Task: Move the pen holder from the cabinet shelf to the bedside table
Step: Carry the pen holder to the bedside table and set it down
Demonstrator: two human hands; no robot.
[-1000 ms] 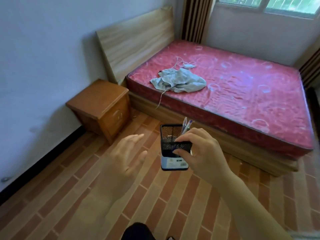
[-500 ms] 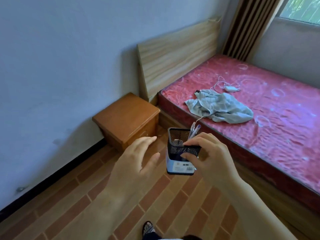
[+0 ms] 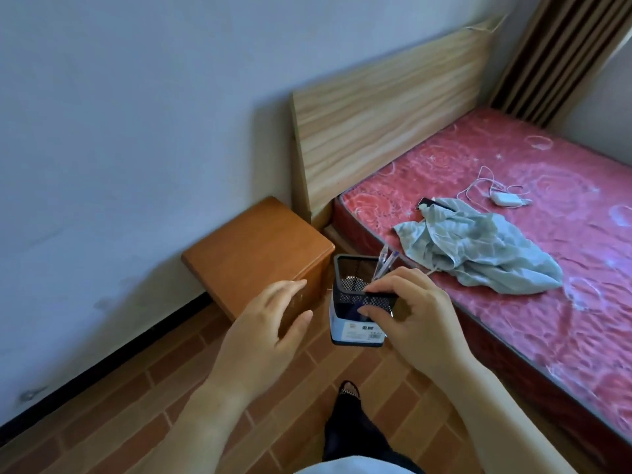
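Note:
The pen holder [image 3: 355, 304] is a black mesh square cup with a white label band at its base and a couple of pens leaning in its far right corner. My right hand [image 3: 415, 311] grips its near rim with thumb and fingers, holding it in the air above the floor. My left hand [image 3: 266, 328] hovers open just left of it, fingers apart, holding nothing. The bedside table [image 3: 253, 248], a bare orange-brown wooden cabinet, stands against the wall right behind my left hand, beside the bed's headboard.
A bed with a red mattress [image 3: 533, 241] and light wooden headboard [image 3: 386, 107] fills the right. On it lie a grey-green garment [image 3: 478, 244], a white charger with cable [image 3: 506, 199] and a dark phone [image 3: 429, 202]. Brick-pattern floor [image 3: 143, 398] runs below; my leg and shoe [image 3: 349, 395] show underneath.
I have come closer to the bedside table, which now sits larger and just beyond my hands. My right hand still carries the pen holder; my left stays open beside it.

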